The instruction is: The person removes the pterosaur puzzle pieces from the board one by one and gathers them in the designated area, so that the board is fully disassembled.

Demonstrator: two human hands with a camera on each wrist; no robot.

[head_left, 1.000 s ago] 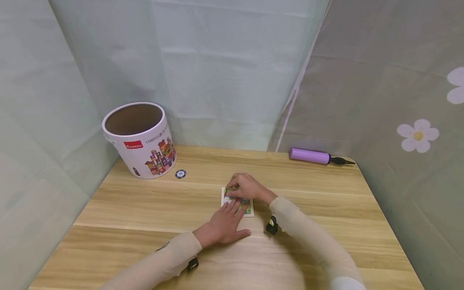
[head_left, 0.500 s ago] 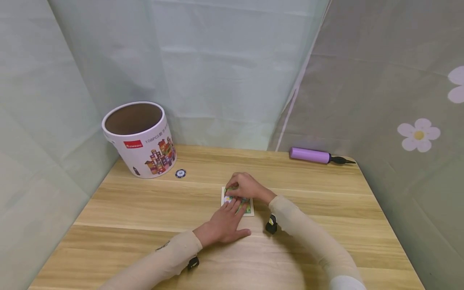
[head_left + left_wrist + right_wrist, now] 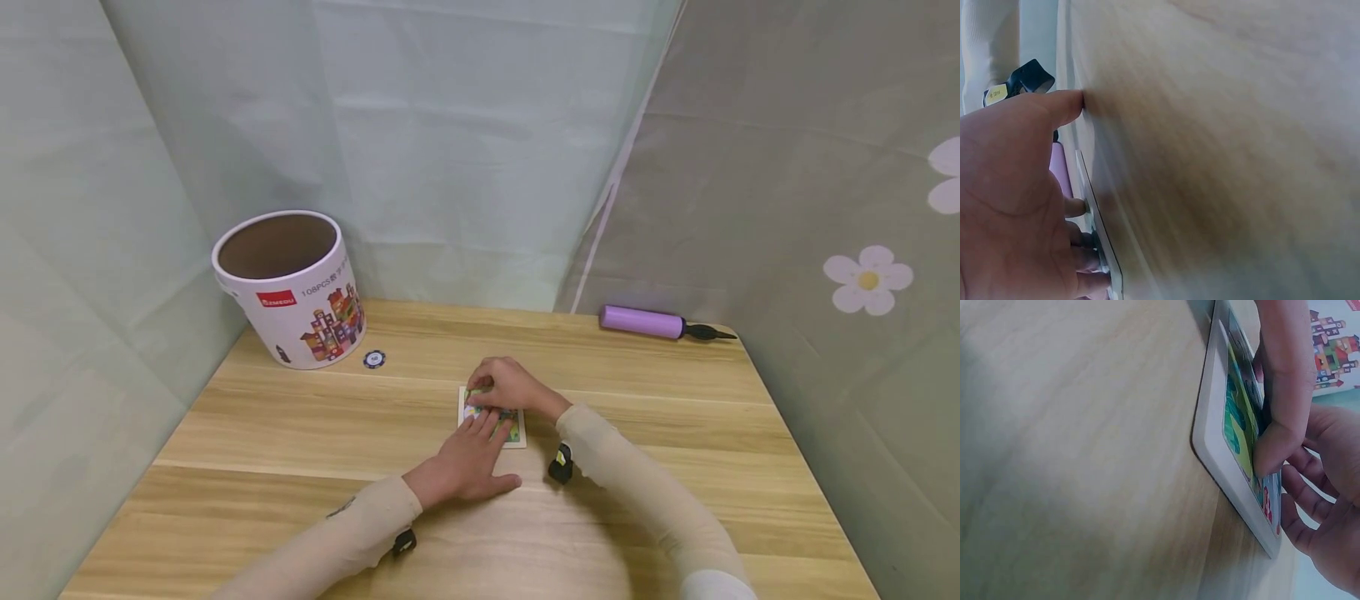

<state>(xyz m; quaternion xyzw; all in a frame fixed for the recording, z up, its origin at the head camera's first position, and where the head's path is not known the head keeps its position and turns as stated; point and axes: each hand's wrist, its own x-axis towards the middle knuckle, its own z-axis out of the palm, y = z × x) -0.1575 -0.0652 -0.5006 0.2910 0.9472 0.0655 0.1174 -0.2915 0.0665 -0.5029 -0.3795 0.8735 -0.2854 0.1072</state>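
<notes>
A small framed picture puzzle (image 3: 514,445) lies flat on the wooden table, its green and multicoloured picture partly covered by both hands. My left hand (image 3: 465,467) spreads over its near side, with straight fingertips on the picture. The left thumb reaches out over the tabletop, as the left wrist view (image 3: 1069,106) also shows. Coming in from the right, my right hand (image 3: 513,390) has its fingers curled over the far left part, and it pinches at a puzzle piece. That piece is mostly hidden. In the right wrist view the thumb (image 3: 1275,447) presses against the picture inside the pale frame (image 3: 1210,425).
A white bucket (image 3: 288,333) printed with toy blocks stands at the back left, its mouth uncovered. Beside it lies a blue and white poker chip (image 3: 374,359). A purple hand pump (image 3: 641,322) with a black nozzle rests along the back right edge. Cloth sheets (image 3: 465,167) hang behind the table.
</notes>
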